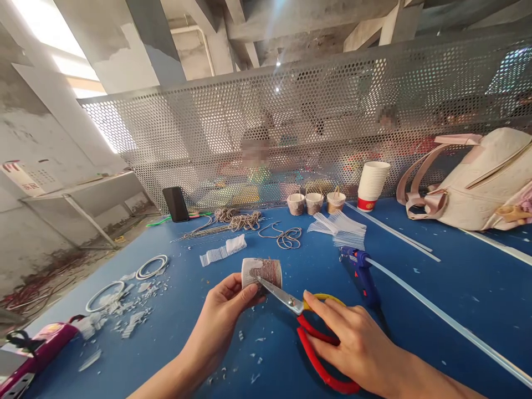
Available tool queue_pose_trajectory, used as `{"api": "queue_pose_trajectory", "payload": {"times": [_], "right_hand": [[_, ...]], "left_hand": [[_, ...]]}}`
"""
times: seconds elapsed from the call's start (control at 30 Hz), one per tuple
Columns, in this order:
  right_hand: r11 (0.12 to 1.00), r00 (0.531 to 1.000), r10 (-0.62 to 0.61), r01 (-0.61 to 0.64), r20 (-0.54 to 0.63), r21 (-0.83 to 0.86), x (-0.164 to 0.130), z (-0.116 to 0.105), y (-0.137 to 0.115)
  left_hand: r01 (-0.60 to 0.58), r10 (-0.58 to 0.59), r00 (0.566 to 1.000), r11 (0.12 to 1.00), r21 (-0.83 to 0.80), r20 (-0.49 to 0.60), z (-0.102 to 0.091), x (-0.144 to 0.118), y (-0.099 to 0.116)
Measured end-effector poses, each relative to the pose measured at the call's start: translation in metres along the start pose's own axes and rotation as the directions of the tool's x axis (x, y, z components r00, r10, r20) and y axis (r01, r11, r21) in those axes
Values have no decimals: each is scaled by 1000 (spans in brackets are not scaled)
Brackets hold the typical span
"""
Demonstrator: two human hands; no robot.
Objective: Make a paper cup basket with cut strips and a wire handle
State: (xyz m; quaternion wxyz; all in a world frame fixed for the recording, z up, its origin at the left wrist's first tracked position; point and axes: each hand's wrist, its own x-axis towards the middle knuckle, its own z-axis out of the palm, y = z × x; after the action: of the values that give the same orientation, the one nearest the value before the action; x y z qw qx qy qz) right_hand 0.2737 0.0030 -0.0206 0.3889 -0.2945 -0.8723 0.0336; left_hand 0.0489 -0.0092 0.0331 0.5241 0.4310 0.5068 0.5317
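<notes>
Left hand [226,318] pinches the twine-wrapped cup [261,272] on its side above the blue table [457,288], right hand [353,346] closed on red-handled scissors [307,321], blades slanting up-left onto the cup's near edge; left hand nearer.

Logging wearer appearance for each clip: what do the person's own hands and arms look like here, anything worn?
Both are bare: the left hand and right hand show no gloves, rings or watch, and both forearms are uncovered to the frame edge, with no sleeve in view. Fingernails look short and unpainted.
</notes>
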Motion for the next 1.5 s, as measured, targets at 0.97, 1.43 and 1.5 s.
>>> {"api": "queue_pose_trajectory", "payload": {"times": [0.97,1.43,1.5], "right_hand": [[939,652,336,-290,680,-186,-2,-21,8],[877,631,401,-475,664,-78,12,-33,7],[833,636,475,-548,608,-76,12,-32,9]], "left_hand": [[-57,166,985,568,821,-47,-31,33,16],[-122,120,992,844,523,38,-36,26,25],[-69,73,997,917,394,5,-41,24,25]]}}
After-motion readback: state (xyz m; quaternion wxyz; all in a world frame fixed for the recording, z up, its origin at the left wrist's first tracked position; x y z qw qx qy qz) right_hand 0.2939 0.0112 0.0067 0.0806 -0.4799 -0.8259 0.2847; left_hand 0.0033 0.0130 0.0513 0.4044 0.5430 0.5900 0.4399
